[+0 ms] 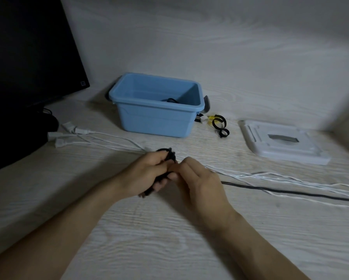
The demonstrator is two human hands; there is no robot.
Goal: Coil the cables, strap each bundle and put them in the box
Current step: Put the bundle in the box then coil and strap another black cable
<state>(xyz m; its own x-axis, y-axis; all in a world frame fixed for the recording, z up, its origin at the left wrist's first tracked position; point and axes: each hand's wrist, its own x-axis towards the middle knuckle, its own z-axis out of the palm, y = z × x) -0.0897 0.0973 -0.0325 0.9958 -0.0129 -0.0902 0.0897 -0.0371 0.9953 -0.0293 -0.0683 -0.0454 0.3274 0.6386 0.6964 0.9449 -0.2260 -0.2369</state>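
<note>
two bare hands meet at the middle of the pale wood-grain table (169, 239), seen from the head camera. the left hand (149, 174) has its fingers curled around a small bundle of thin black cable (167, 156), loops poking out above the knuckles and a dark end sticking out below the palm. the right hand (197, 178) comes in from the right, fingertips pressed up against the bundle just beside the left fingers; it seems to be pinching the cable there, though the exact contact is hidden behind the fingers. the rest of that black cable's run (290, 191) trails off to the right across the table, lying flat. several thin white cables (280, 178) stretch loosely from the left to the right edge, crossing behind the hands, with their white plugs (64, 136) gathered at the left near the dark base of a black monitor (28, 57). behind the hands sits the open light blue plastic box (159, 118), and a bit of dark cable shows inside it. just right of the box lie black looped straps (220, 126) with something yellow among them. further right, well apart from the box, rests a flat white plastic lid (280, 146) with a grey handle.
</note>
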